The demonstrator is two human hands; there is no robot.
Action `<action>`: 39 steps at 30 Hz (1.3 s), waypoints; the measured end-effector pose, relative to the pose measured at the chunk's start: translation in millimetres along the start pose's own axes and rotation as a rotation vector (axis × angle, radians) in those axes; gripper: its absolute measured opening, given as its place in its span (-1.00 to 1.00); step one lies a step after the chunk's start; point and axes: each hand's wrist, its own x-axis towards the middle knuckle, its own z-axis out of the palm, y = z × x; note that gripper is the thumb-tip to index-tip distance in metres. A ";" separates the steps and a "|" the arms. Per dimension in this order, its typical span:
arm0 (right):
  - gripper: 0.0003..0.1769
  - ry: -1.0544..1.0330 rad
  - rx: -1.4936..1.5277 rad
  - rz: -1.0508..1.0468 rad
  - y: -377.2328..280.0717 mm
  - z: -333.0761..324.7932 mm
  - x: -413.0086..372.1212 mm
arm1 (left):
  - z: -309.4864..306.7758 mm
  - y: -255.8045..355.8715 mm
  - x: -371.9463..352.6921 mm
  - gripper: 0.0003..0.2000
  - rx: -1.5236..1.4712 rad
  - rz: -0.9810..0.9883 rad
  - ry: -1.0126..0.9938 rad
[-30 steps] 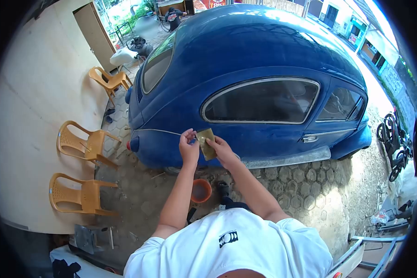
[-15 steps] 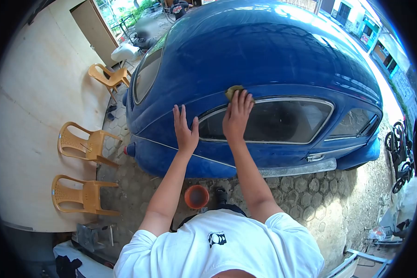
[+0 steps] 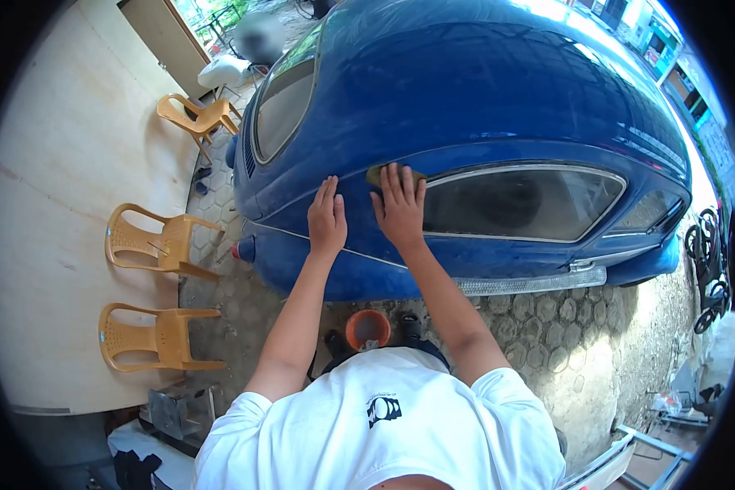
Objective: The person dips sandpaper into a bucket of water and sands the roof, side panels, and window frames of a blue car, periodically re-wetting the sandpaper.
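Observation:
A rounded blue car (image 3: 482,98) fills the middle of the head view, its side toward me. My right hand (image 3: 402,208) presses an olive-brown sponge (image 3: 376,175) against the bodywork, just off the rear corner of the side window (image 3: 523,204). The fingers lie over the sponge and hide part of it. To the left, my left hand (image 3: 327,222) is held out straight against the blue panel behind the window, with nothing in it. Its fingers are extended and close together.
An orange bucket (image 3: 368,330) with murky liquid stands by my feet. Tan plastic chairs (image 3: 167,336) line the pale wall (image 3: 65,204) on the left. A motorcycle (image 3: 702,269) is at the far right, and a metal frame (image 3: 657,457) lies lower right.
My right hand has slid left with the sponge, from above the side window to its rear corner. My left hand has shifted slightly toward the car's rear, its fingers closer together. The view has shifted.

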 end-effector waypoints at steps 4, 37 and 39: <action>-0.29 -0.005 -0.110 0.027 -14.9 20.7 -6.4 | -22.9 -22.2 8.6 -0.55 -0.172 0.048 -0.126; -0.35 -0.273 -0.180 -0.047 -90.3 60.9 -33.3 | -41.3 -81.0 34.0 -0.44 -0.752 -0.078 -0.527; -0.31 -0.384 -0.139 -0.211 -89.5 70.3 -64.0 | -45.3 -78.1 32.8 -0.42 -0.761 -0.106 -0.552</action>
